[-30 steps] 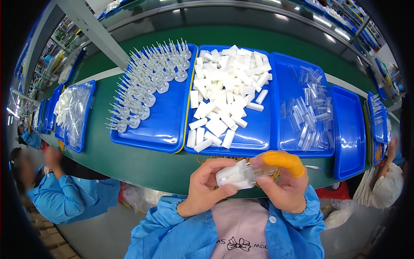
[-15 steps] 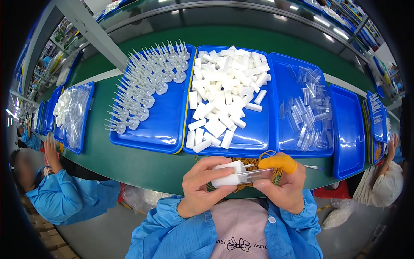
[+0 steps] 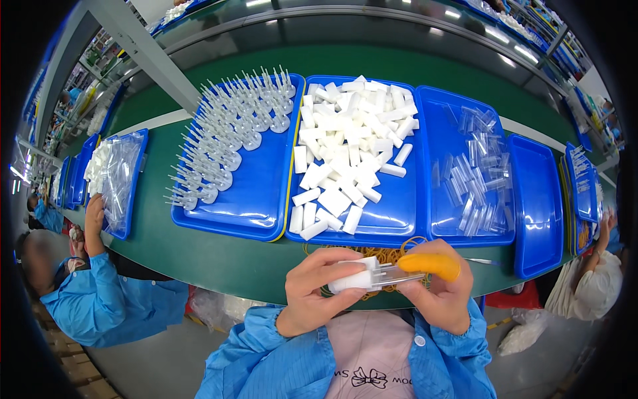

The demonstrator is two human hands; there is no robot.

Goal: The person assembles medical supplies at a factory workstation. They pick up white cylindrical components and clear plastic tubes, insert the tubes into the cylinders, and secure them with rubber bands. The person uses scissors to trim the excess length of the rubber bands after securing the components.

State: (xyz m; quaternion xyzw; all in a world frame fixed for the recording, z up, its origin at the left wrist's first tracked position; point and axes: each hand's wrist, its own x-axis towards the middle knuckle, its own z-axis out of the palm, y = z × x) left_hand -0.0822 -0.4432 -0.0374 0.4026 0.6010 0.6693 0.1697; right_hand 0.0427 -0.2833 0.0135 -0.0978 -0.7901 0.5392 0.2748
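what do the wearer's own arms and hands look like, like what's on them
Both arms wear loose light-blue sleeves with faint lines in the cloth, bunched at the cuffs. The right hand has one orange-yellow finger cot; the left hand shows no covering.

Parts trays [image 3: 262, 189] and smocked workers [image 3: 123, 306] show a factory.

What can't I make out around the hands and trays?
All in the head view:
Far side of the white block: hidden by the left hand.
Right end of the clear piece: covered by the right hand and its yellow finger cover.
Many of the yellow-brown loops: behind both hands.
Number of loose clear pieces: see-through, overlapping, too small.
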